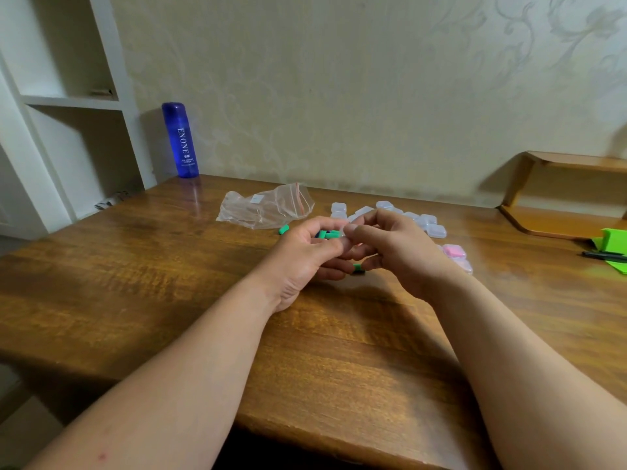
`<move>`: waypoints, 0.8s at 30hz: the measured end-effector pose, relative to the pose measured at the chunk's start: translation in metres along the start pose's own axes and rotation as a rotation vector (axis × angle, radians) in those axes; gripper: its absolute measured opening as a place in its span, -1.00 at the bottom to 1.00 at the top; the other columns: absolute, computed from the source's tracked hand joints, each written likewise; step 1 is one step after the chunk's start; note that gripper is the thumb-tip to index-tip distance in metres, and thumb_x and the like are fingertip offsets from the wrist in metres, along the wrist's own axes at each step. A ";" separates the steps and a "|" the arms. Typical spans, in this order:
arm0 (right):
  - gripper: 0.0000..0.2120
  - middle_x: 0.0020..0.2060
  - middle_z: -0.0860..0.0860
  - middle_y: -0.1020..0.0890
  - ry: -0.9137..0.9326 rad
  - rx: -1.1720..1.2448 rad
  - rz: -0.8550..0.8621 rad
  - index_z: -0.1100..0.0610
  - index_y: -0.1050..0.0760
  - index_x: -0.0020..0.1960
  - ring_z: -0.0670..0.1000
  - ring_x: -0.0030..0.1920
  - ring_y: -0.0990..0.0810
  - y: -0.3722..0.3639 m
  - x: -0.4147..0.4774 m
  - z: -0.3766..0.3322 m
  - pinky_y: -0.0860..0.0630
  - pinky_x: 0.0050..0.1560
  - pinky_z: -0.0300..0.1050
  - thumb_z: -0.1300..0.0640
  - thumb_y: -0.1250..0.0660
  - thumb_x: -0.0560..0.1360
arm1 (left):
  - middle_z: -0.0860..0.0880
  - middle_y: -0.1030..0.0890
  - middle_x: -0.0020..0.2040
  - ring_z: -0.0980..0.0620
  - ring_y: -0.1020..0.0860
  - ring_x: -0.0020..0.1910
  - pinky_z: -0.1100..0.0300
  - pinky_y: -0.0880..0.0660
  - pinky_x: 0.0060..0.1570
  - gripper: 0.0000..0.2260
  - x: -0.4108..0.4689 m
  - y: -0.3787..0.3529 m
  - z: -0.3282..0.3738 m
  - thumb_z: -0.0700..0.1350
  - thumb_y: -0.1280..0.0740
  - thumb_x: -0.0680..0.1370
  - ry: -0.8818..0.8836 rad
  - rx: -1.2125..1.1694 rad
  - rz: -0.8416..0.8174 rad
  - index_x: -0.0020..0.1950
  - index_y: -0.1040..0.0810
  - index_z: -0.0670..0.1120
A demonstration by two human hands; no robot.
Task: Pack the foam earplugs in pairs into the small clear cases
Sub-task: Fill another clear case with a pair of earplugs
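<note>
My left hand (305,256) and my right hand (397,249) meet fingertip to fingertip just above the middle of the wooden table (169,266). Their curled fingers hide whatever is between them. A green earplug (358,268) shows just under the fingertips; I cannot tell whether it is held or lying on the table. More green earplugs and a blue one (328,235) lie behind my left hand, and a single green earplug (284,229) lies further left. Several small clear cases (436,230) are scattered behind my right hand. Cases with pink earplugs inside (454,251) sit to its right.
An empty zip bag (268,208) lies behind the earplugs. A blue bottle (181,140) stands at the back left by white shelves. At the right are a wooden riser (559,218), a green stand (614,240) and a black pen (604,255).
</note>
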State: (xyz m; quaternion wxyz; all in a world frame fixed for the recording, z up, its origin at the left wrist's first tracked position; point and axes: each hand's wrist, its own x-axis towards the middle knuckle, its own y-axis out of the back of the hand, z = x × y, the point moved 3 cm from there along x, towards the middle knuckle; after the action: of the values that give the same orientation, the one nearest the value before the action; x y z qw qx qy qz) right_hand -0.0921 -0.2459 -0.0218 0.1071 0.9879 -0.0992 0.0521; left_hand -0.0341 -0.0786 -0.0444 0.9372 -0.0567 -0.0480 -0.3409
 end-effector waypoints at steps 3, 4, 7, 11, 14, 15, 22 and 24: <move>-0.72 -0.06 0.12 -0.73 -0.019 0.033 -0.022 0.28 -0.55 0.21 0.04 -0.15 -0.72 0.001 0.000 0.000 -0.61 -0.12 -0.04 0.10 -0.46 0.63 | -0.19 -0.75 0.01 -0.11 -0.74 -0.04 0.09 -0.68 -0.06 -0.72 0.000 0.000 0.000 -0.14 -0.45 0.65 0.028 -0.007 -0.010 0.37 -0.63 -0.01; -0.75 -0.05 0.16 -0.73 -0.023 0.040 -0.024 0.28 -0.55 0.19 0.04 -0.16 -0.72 0.000 0.000 0.000 -0.61 -0.12 -0.04 0.11 -0.45 0.64 | -0.17 -0.75 -0.01 -0.11 -0.74 -0.05 0.10 -0.67 -0.07 -0.73 0.000 0.000 0.000 -0.15 -0.45 0.65 0.036 -0.014 -0.015 0.35 -0.65 0.00; -0.81 -0.12 0.17 -0.73 -0.019 0.020 -0.004 0.26 -0.56 0.12 0.06 -0.18 -0.71 -0.003 0.001 0.001 -0.61 -0.12 0.00 0.14 -0.43 0.63 | -0.18 -0.74 0.02 -0.11 -0.73 -0.09 0.13 -0.69 -0.12 -0.79 0.000 0.000 0.000 -0.19 -0.42 0.66 0.060 -0.056 -0.010 0.26 -0.69 0.02; -0.84 -0.21 0.14 -0.71 -0.022 0.030 0.055 0.31 -0.56 0.13 0.05 -0.25 -0.70 0.000 0.004 0.003 -0.59 -0.17 0.00 0.22 -0.34 0.62 | -0.22 -0.63 0.33 -0.16 -0.74 -0.07 0.09 -0.70 -0.13 -0.78 -0.001 0.002 0.000 -0.21 -0.36 0.68 0.090 -0.135 0.003 0.25 -0.74 -0.04; -0.83 -0.17 0.14 -0.73 -0.024 0.002 0.079 0.27 -0.62 0.14 0.07 -0.23 -0.70 0.000 0.004 0.005 -0.61 -0.15 0.02 0.20 -0.33 0.63 | -0.27 -0.69 0.26 -0.17 -0.75 -0.03 0.05 -0.72 -0.07 -0.75 -0.001 0.004 0.000 -0.23 -0.36 0.68 0.123 -0.185 0.016 0.32 -0.69 -0.09; -0.83 -0.17 0.11 -0.74 -0.017 -0.029 0.105 0.23 -0.65 0.13 0.06 -0.22 -0.70 0.001 0.004 0.006 -0.62 -0.14 0.01 0.17 -0.33 0.64 | -0.30 -0.71 0.21 -0.19 -0.75 -0.01 0.05 -0.72 -0.05 -0.74 -0.001 0.003 0.000 -0.25 -0.34 0.68 0.136 -0.206 0.018 0.36 -0.66 -0.11; -0.84 -0.11 -0.06 -0.74 0.183 -0.363 0.222 -0.01 -0.68 0.09 -0.06 -0.12 -0.73 -0.004 0.002 0.002 -0.67 -0.09 0.01 -0.07 -0.40 0.65 | -0.35 -0.72 0.09 -0.23 -0.75 0.02 0.04 -0.73 -0.03 -0.72 -0.002 -0.001 0.000 -0.33 -0.28 0.70 0.133 -0.300 0.020 0.42 -0.49 -0.24; -0.89 -0.13 -0.06 -0.74 0.173 -0.349 0.248 0.00 -0.68 0.08 -0.08 -0.16 -0.72 -0.003 0.003 0.003 -0.63 -0.13 -0.02 0.00 -0.41 0.65 | -0.36 -0.72 0.12 -0.22 -0.75 0.03 0.05 -0.73 -0.02 -0.72 -0.003 -0.003 0.000 -0.37 -0.26 0.70 0.140 -0.299 -0.007 0.41 -0.49 -0.30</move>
State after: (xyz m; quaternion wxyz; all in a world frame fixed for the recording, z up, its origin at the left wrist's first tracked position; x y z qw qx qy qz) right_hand -0.0880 -0.2444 -0.0247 0.2772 0.9265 -0.2176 0.1316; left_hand -0.0380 -0.0790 -0.0448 0.9180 -0.1716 0.0687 -0.3508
